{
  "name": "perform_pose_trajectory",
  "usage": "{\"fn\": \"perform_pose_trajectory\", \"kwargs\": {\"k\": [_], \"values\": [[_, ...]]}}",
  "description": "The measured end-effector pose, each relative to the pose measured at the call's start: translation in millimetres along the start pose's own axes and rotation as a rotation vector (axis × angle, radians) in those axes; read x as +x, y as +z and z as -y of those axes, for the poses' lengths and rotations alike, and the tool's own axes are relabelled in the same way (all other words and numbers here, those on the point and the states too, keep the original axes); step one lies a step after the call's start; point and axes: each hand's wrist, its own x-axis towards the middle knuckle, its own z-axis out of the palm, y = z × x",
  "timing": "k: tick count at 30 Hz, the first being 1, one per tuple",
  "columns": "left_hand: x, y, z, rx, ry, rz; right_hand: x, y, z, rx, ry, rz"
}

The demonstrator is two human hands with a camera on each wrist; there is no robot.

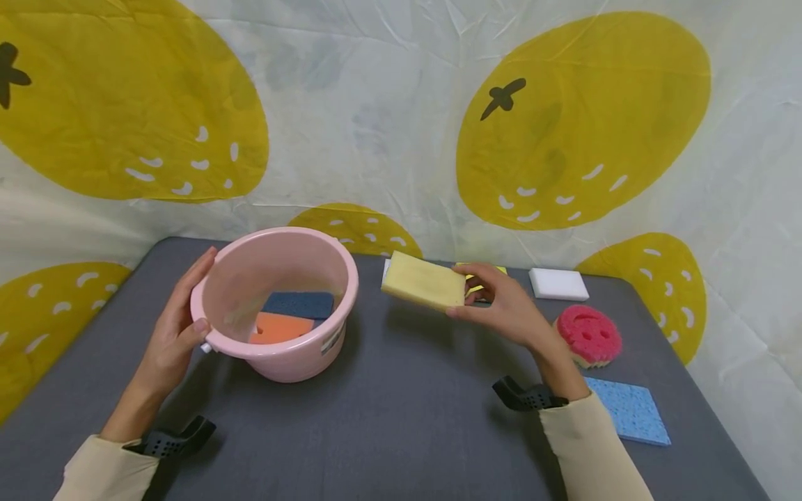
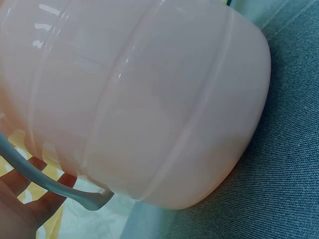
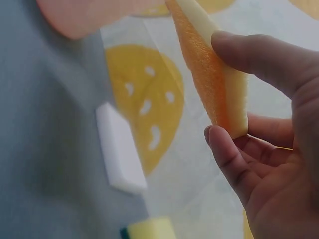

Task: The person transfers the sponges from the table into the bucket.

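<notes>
A pink plastic bucket (image 1: 282,355) tilts slightly toward me on the left of the table. My left hand (image 1: 178,334) grips its left rim, thumb over the edge and fingers along the outer wall; in the left wrist view the fingers lie by the grey handle (image 2: 55,184). Inside the bucket are a dark blue sponge (image 1: 297,304) and an orange sponge (image 1: 282,328). To the right of the bucket, my right hand (image 1: 501,306) pinches a pale yellow sponge (image 1: 422,280) by one end, above the table. Its other face (image 3: 202,67) is orange.
Behind the held sponge are a partly hidden white sponge (image 3: 119,149) and a yellow sponge with a dark layer (image 3: 152,229). Another white block (image 1: 559,284), a round pink smiley sponge (image 1: 589,335) and a blue speckled sponge (image 1: 633,412) lie on the right. A fruit-print cloth (image 1: 376,90) hangs behind.
</notes>
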Motion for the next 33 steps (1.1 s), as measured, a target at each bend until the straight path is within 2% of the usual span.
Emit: {"fn": "perform_pose_trajectory", "kwargs": {"k": [1,6,10,16,19,24,33], "values": [[0.0,0.3,-0.2,0.0,-0.004,-0.002,2.8,1.5,3.7,0.004,-0.005,0.001],[-0.4,1.2,-1.6,-0.004,-0.025,-0.011,21.2,8.9,-6.1,0.022,-0.072,0.003],[-1.4,-0.1,-0.9,-0.026,-0.01,-0.01,29.1,10.0,1.6,0.03,-0.114,-0.009],[0.3,-0.7,0.8,-0.014,-0.008,0.003,32.8,6.8,8.4,0.036,-0.094,-0.034],[0.8,-0.6,0.3,-0.015,-0.005,-0.005,35.6,8.8,15.3,0.048,-0.106,-0.027],[0.1,-0.4,0.4,-0.02,-0.002,-0.004,43.5,18.3,31.4,0.058,-0.172,-0.015],[-0.4,-0.4,1.6,-0.028,0.007,0.007,60.6,42.7,59.7,0.006,-0.268,0.025]]}}
